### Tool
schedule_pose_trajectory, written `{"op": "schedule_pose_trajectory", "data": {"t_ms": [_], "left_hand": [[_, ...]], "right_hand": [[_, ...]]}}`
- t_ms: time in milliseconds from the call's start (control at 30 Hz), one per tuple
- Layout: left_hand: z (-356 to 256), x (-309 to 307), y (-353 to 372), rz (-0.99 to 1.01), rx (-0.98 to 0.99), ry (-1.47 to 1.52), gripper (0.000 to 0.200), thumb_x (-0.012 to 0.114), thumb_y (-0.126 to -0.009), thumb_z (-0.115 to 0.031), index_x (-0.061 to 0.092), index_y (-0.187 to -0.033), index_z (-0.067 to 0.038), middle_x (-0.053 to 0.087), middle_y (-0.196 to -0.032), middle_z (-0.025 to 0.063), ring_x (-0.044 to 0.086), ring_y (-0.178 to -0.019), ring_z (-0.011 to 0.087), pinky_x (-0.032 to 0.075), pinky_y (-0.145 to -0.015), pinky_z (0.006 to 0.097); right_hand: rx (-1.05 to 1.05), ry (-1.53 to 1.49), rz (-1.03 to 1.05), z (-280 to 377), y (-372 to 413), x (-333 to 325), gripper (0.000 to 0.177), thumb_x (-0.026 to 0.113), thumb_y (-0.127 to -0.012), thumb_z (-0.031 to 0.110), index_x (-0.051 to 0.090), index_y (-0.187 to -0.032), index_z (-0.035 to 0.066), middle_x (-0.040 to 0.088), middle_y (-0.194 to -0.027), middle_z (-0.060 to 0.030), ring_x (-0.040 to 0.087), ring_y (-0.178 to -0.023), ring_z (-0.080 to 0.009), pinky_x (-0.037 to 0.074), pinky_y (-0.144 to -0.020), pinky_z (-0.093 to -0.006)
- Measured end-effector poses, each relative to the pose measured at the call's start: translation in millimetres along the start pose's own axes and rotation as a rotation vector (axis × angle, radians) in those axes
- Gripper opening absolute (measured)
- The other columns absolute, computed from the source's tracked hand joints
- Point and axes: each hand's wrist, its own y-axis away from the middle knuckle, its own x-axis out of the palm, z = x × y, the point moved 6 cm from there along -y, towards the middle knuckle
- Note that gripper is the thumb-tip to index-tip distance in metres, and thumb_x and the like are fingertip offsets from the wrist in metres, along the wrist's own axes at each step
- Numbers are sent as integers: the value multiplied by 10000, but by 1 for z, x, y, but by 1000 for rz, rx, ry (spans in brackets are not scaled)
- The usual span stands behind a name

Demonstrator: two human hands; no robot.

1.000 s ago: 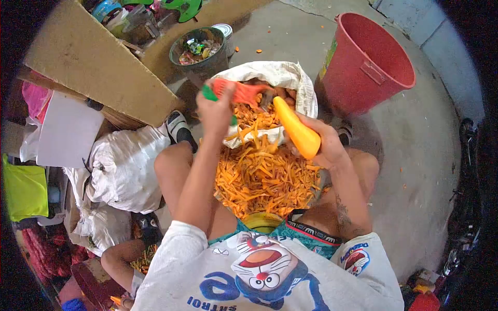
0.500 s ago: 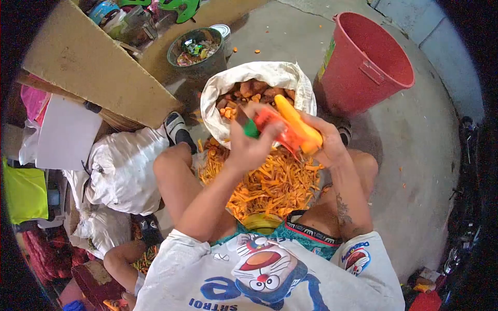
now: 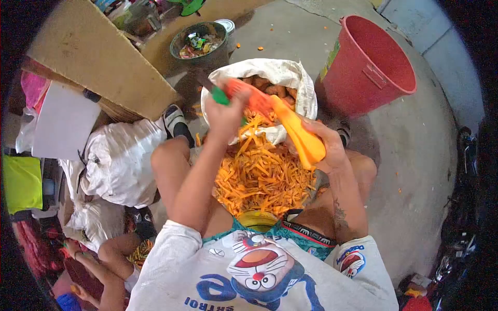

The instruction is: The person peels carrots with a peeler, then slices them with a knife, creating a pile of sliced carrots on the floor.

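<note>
My left hand [image 3: 226, 111] is closed around a red-orange peeler [image 3: 252, 97], smeared by motion. A green handle [image 3: 220, 95] with a dark blade-like end also sticks out of that hand. My right hand [image 3: 328, 145] grips a peeled, bright orange carrot [image 3: 298, 132], tilted, its upper end against the peeler. Thin strips dangle just below. Under both hands lies a large heap of orange peelings [image 3: 264, 179] between my legs. Behind it stands an open white sack [image 3: 306, 93] holding unpeeled brownish carrots [image 3: 280, 89], partly hidden by my left hand and the peeler.
A red bucket [image 3: 358, 78] stands at the far right and a dark bin [image 3: 220, 46] of scraps at the back. Stuffed white sacks [image 3: 124, 163] and a cardboard sheet [image 3: 98, 57] line the left. Another person's arm [image 3: 98, 267] shows at lower left.
My left hand has swung left and up with the peeler, away from my right hand. The carrot has shifted slightly down. Another person's hands have come into view at lower left.
</note>
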Motion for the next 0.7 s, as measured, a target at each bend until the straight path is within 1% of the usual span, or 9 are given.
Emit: {"op": "schedule_pose_trajectory", "data": {"t_ms": [33, 100, 233, 300, 367, 500, 600, 633, 700], "left_hand": [[11, -25, -20, -82, -45, -137, 160, 763, -926, -130, 643, -993, -50, 652, -821, -17, 587, -687, 68, 480, -619, 233], [33, -42, -31, -200, -69, 82, 184, 766, -929, -156, 638, -1000, -46, 649, -810, -28, 598, -686, 70, 483, -611, 239], [-27, 40, 44, 218, 100, -38, 199, 742, -944, -193, 628, -982, -34, 643, -821, 20, 639, -745, 109, 531, -682, 273], [-34, 42, 42, 252, 190, -84, 219, 772, -923, -197, 637, -963, -30, 652, -810, 5, 640, -735, 101, 525, -666, 263], [-3, 4, 5, 12, 25, -41, 208, 787, -912, -172, 643, -956, -28, 662, -790, -8, 630, -704, 90, 515, -645, 256], [23, -34, -22, -166, -31, -86, 194, 757, -941, -171, 636, -1005, -34, 660, -816, -12, 615, -732, 79, 507, -666, 262], [-25, 35, 39, 206, 39, -22, 170, 757, -919, -75, 629, -1025, -36, 658, -896, 9, 612, -788, 91, 515, -701, 269], [-34, 44, 50, 292, 242, -95, 202, 769, -898, -52, 630, -1044, -34, 669, -919, 20, 626, -810, 92, 524, -705, 269], [-6, 28, 29, 202, 22, -6, 192, 763, -906, -71, 635, -1045, -34, 677, -903, 17, 631, -805, 90, 524, -704, 266]], "right_hand": [[2, 14, 13, -1, -1, -3, 518, 557, -1028, 300, 491, -1440, -8, 680, -1146, -92, 676, -955, -167, 565, -819, -304], [5, -33, 134, -3, -2, 3, 520, 559, -1025, 302, 496, -1440, -5, 679, -1147, -93, 673, -974, -168, 559, -840, -308], [-50, -40, -91, 8, -4, 15, 525, 553, -1026, 303, 494, -1445, -8, 680, -1139, -99, 674, -957, -164, 549, -857, -301], [-45, -18, -164, 10, -1, 10, 524, 549, -1029, 303, 495, -1443, -12, 681, -1136, -100, 674, -955, -165, 547, -860, -302], [-54, 45, 103, 5, 1, 5, 510, 538, -1036, 295, 501, -1438, -17, 686, -1154, -103, 677, -968, -171, 547, -861, -308], [-35, -61, 105, 0, -5, 2, 488, 544, -1033, 287, 524, -1409, -24, 687, -1167, -104, 678, -976, -167, 545, -868, -306], [-55, -72, -51, 0, -8, -10, 457, 550, -1030, 273, 546, -1381, -20, 686, -1179, -111, 680, -980, -163, 547, -870, -308], [-63, -60, -65, 3, -8, -4, 442, 550, -1033, 275, 555, -1364, -17, 686, -1174, -108, 679, -985, -163, 546, -878, -310], [-52, -48, -86, -1, -3, -5, 427, 550, -1036, 277, 563, -1348, -14, 687, -1170, -105, 679, -990, -164, 545, -885, -312]]}}
